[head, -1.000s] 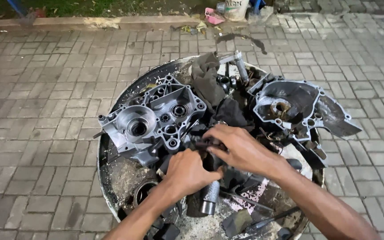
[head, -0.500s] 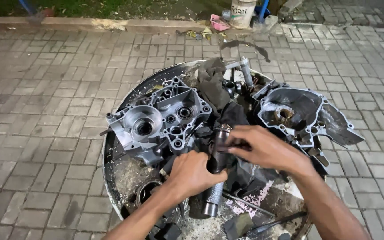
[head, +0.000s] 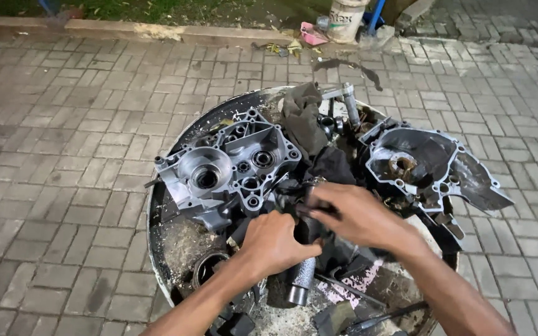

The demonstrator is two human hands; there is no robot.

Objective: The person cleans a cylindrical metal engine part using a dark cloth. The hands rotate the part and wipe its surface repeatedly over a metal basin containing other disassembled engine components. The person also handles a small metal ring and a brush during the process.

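Note:
My left hand [head: 275, 241] is closed around the middle of a dark metal cylinder [head: 300, 281] that points down over a round metal pan [head: 157, 233]. My right hand [head: 356, 214] grips the upper end of the same cylinder, fingers wrapped over a dark rag-like piece there. A grey engine crankcase half [head: 225, 165] lies just left of the hands. A second, dirtier crankcase half [head: 431, 165] lies to the right of them.
A dark cloth [head: 303, 121] and a metal shaft [head: 350, 102] lie at the pan's far side. Small rings and black parts [head: 210, 267] litter the pan's near part. Brick paving [head: 63, 155] surrounds the pan. A white bucket [head: 344, 12] stands by the kerb.
Both hands have stayed on the cylinder and shifted a little, the right hand sliding lower over its top end. The view has drifted slightly.

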